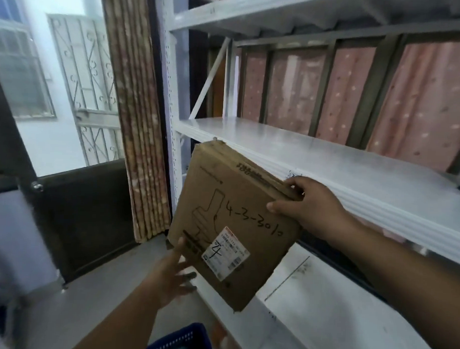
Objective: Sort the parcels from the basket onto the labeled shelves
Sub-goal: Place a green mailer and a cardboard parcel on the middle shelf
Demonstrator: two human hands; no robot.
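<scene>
The parcel [232,226] is a flat brown cardboard box, held in the air and tilted, its top corner up at twelve o'clock just touching the front lip of the middle shelf [328,162], its lowest corner hanging at six o'clock over the lower shelf [323,308]. It looks stiff and light to me: thin, carried easily by its edges, nothing sagging. The card is dry and a bit scuffed, so it should not slip, though the worn corners and the frayed top edge could crush if pinched hard. The edges are the sensible places to take it, and that is where it is taken. The right hand [308,205] is clamped on the three o'clock edge, thumb on the face, fingers over the side. The left hand [173,274] sits under the seven o'clock corner with fingers spread, propping rather than gripping. On the face is handwritten "4-3-3010", as far as I can read it, beside a line drawing, and a white shipping label [226,252] marked with a big 4. Down at six o'clock peeps the blue basket [181,339]. Behind the shelves hangs a pink curtain [421,102].
</scene>
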